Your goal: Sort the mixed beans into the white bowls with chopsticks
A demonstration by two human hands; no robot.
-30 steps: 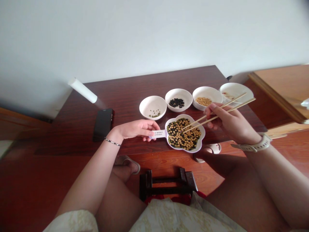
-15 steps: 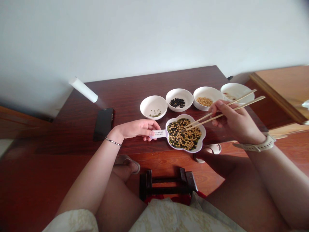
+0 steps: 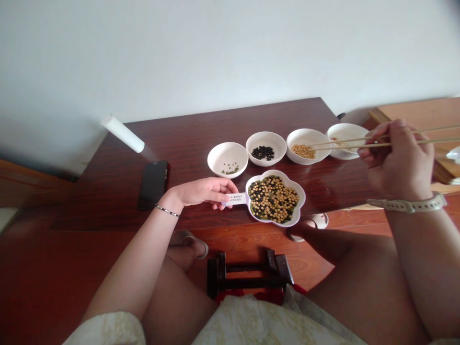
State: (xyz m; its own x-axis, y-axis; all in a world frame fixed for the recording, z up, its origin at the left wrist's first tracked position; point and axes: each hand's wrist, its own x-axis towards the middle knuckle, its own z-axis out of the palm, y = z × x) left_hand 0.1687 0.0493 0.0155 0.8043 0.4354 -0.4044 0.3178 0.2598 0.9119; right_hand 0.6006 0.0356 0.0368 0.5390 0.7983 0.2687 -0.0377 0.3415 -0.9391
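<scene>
My left hand is closed on the labelled handle of a flower-shaped dish at the table's front edge. Mixed beans fill it: yellow, black and green. My right hand grips a pair of chopsticks, whose tips reach over the white bowl of yellow soybeans. Whether a bean is between the tips I cannot tell. To the left stand a bowl with black beans and a bowl with a few green beans. The rightmost bowl holds a few pale and reddish bits, partly behind the chopsticks.
A black phone lies on the left of the dark wooden table. A white cylinder is at the back left, near the wall. Wooden furniture stands to the right. Below is a dark stool.
My right hand has moved right, carrying the chopsticks' tips from the flower-shaped dish to over the soybean bowl. My left hand and the dish stay put.
</scene>
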